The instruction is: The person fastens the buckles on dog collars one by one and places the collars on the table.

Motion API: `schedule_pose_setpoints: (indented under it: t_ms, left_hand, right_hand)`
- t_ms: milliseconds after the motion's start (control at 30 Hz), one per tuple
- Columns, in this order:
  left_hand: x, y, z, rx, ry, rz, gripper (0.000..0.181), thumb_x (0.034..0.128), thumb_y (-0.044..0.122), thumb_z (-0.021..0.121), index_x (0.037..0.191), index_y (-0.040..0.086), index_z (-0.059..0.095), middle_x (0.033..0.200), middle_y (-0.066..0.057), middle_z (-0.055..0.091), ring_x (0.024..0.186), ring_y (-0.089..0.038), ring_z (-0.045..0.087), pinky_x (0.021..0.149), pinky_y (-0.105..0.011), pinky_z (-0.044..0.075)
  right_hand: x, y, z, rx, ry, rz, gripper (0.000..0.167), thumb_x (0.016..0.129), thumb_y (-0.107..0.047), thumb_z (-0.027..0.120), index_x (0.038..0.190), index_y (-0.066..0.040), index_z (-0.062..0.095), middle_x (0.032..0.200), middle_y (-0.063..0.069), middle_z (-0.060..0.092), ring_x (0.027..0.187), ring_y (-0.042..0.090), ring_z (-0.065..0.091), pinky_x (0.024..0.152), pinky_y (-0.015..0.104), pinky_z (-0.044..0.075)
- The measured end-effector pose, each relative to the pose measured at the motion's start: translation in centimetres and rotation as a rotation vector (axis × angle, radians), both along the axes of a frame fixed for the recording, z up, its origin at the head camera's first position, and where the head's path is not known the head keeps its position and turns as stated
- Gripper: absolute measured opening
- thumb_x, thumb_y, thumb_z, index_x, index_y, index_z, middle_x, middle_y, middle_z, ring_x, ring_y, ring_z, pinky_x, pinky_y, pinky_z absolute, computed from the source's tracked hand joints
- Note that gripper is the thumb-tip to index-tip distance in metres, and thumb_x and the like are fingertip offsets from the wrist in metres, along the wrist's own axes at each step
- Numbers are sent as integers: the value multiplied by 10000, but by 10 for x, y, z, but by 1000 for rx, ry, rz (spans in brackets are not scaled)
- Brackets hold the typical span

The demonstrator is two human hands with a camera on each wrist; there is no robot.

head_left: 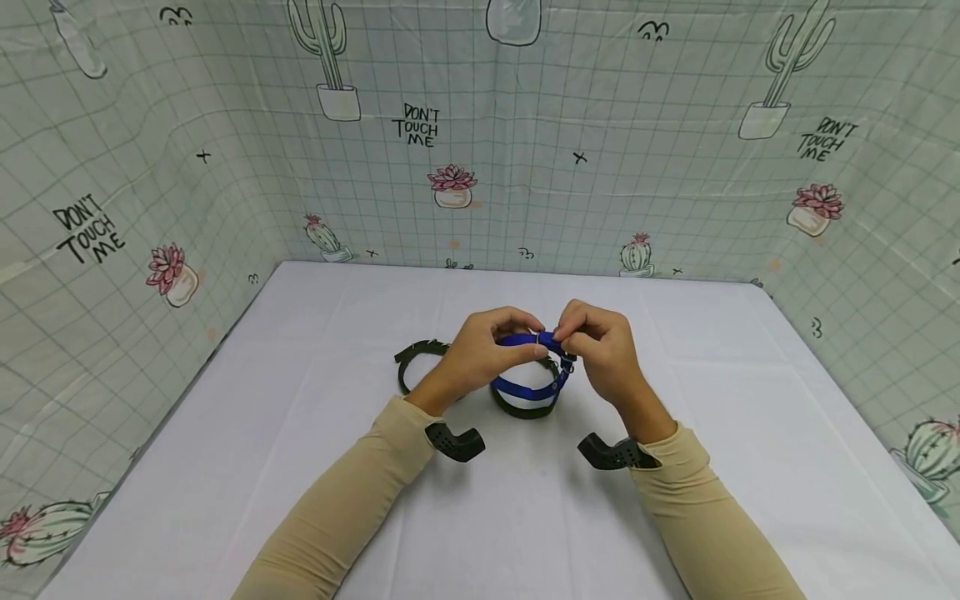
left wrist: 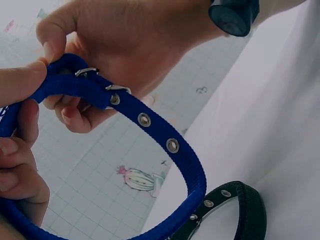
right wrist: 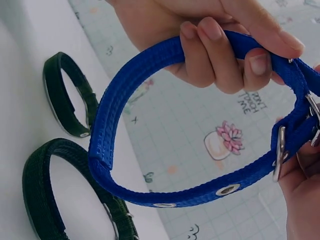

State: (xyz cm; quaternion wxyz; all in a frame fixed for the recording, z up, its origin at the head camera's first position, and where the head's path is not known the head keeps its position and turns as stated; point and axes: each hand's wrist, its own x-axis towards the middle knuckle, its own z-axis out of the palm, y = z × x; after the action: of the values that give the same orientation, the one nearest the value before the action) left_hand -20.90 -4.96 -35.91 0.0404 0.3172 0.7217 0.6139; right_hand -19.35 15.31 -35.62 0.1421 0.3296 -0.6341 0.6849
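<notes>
A blue collar (head_left: 528, 392) with metal eyelets is held up in a closed loop above the table. My left hand (head_left: 487, 346) grips its band, with the thumb on one face and curled fingers on the other, as the right wrist view shows. My right hand (head_left: 606, 346) pinches the strap beside the metal buckle (left wrist: 86, 71), close to my left fingertips. A D-shaped ring (right wrist: 280, 152) hangs near the buckle. Part of the strap between the hands is hidden by fingers.
Two dark green collars lie looped on the white table (head_left: 337, 500). One green collar (head_left: 405, 371) is left of my left hand, partly covered by it; the other green collar (head_left: 525, 411) is below the blue one. A patterned cloth (head_left: 525, 108) hangs behind and at both sides.
</notes>
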Motion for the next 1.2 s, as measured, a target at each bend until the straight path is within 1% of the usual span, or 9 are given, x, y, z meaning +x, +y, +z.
schedule_pose_setpoints:
  t_ms: [333,467,633,700,900,967,1033,1133,1200]
  left_hand:
    - [1,2,-1,-7,13,-13,295,894,206,791,1148,84,706,1058,-35,699,912,-178,677,795,-325,576]
    - [1,1,-1,5,-3,-32,280,898,203,786,1142,84,717,1085,-39,699,942,-188,687,816,-335,575]
    - [0,0,0,7,-8,-34,277,891,200,793,1134,85,728,1084,-40,705,940,-191,690,821,-335,574]
    - [0,1,-1,16,-11,-41,280,889,188,794,1138,76,730,1086,-46,705,939,-193,691,821,-337,575]
    - [-2,3,-4,72,-19,-85,271,901,100,768,1158,26,724,1095,-77,707,955,-205,691,832,-361,575]
    - [-2,3,-5,81,-8,-89,269,902,87,764,1159,19,722,1092,-76,708,955,-207,691,831,-371,576]
    - [-2,2,-6,85,0,-84,269,901,96,767,1157,28,726,1088,-64,712,959,-207,692,832,-376,575]
    - [-1,2,-7,88,-10,-68,273,893,119,780,1151,45,730,1090,-53,716,973,-207,694,840,-374,573]
    - [-1,2,-7,82,-21,-52,277,890,146,788,1149,65,732,1096,-47,714,980,-205,692,841,-367,571]
  right_hand:
    - [0,1,1,-6,-30,30,226,800,153,432,702,69,618,713,76,552,675,191,488,557,274,420]
    - [-1,3,-1,19,-53,14,209,802,150,462,715,73,636,707,81,548,667,193,485,566,283,420]
    - [-1,4,-2,72,-70,-21,216,804,147,483,724,48,657,715,86,549,674,197,492,584,284,431]
    - [-2,3,-2,50,-83,-5,225,803,148,476,712,44,653,712,81,550,674,196,492,584,281,433]
    - [-1,0,-2,-67,-144,81,256,792,141,450,664,27,640,696,64,555,659,185,476,563,266,421]
    - [-1,-1,-2,-44,-148,64,255,796,134,454,673,16,643,698,58,554,660,182,476,572,266,418]
    - [-1,-1,-3,4,-147,30,242,811,123,461,692,17,643,703,61,551,672,188,482,589,276,420]
    - [-1,-1,-3,96,-135,-29,208,840,104,478,737,20,638,726,64,547,700,201,492,627,292,424]
    - [0,-1,-3,136,-140,-50,175,856,88,490,772,30,632,758,71,554,722,207,503,647,295,433]
